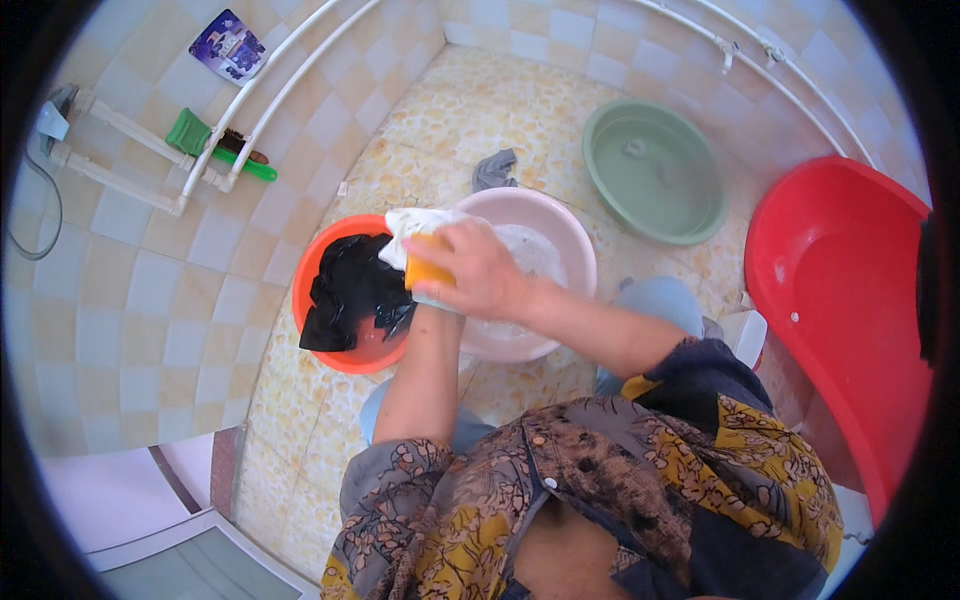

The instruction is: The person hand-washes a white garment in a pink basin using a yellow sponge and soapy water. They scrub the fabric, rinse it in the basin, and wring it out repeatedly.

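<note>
My right hand (484, 266) is closed around a yellow-orange block (427, 261), perhaps a bar of soap, pressed to a white cloth (424, 223). The cloth lies over my left hand, which is mostly hidden under it and behind the block; only the wrist shows clearly. Both hands are above the gap between a pale pink basin (585, 262) of sudsy water and an orange-red basin (301, 270). Wet black fabric (352, 281) lies in the orange-red basin and hangs over its rim.
A grey cloth (495, 171) lies on the tiled floor behind the pink basin. A green basin (592, 172) of water stands beyond, at the right. A large red tub (832, 262) fills the far right. Pipes hold a green brush (251, 166) by the left wall.
</note>
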Tool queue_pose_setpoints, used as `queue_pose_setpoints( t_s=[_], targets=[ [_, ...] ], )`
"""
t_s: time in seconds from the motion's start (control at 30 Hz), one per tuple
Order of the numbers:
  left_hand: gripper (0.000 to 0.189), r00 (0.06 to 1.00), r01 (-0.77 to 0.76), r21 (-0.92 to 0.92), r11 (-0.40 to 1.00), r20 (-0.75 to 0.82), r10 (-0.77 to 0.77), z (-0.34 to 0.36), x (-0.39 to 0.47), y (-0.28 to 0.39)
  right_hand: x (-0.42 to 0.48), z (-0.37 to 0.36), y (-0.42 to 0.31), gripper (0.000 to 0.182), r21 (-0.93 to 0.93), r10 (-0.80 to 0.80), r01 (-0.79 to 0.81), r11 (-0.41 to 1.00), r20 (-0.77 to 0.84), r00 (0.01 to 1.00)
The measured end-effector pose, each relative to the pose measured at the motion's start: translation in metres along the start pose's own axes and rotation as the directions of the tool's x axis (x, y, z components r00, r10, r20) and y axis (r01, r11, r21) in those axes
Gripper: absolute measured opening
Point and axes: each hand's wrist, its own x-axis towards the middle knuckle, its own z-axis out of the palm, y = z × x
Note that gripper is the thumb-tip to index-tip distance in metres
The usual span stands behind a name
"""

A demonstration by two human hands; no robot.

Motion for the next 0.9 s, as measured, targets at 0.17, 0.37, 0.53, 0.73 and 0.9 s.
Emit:
queue_pose_setpoints(
  t_s=[0.17,0.37,0.53,0.73,0.9],
  targets=[
    [0.024,0.998,-0.058,0.31,0.949,0.043,0.047,-0.007,0.007,-0.011,0.015,-0.012,0.007,0.044,-0.08,0.07,-0.07,0.994,0.006,0.998],
    [0.021,0.938,-0.345,0.822,0.453,0.309,0.154,-0.017,0.011,-0.023,0.044,-0.045,0.043,0.04,-0.074,0.41,-0.412,0.908,-0.048,0.911],
    [0.021,0.972,-0.209,0.733,0.647,0.229,0.055,-0.017,0.01,-0.015,0.042,-0.048,0.056,0.04,0.189,0.516,-0.528,0.828,0.113,0.849],
    [0.035,0.991,0.096,0.003,0.995,0.088,-0.096,-0.017,-0.009,-0.016,0.002,-0.005,0.004,0.041,0.019,0.052,-0.053,0.998,0.05,0.997],
    [0.035,0.973,0.228,-0.144,0.963,0.013,-0.229,0.018,-0.027,-0.014,0.02,0.003,0.059,0.049,-0.053,0.408,-0.416,0.908,-0.12,0.905]
  ],
)
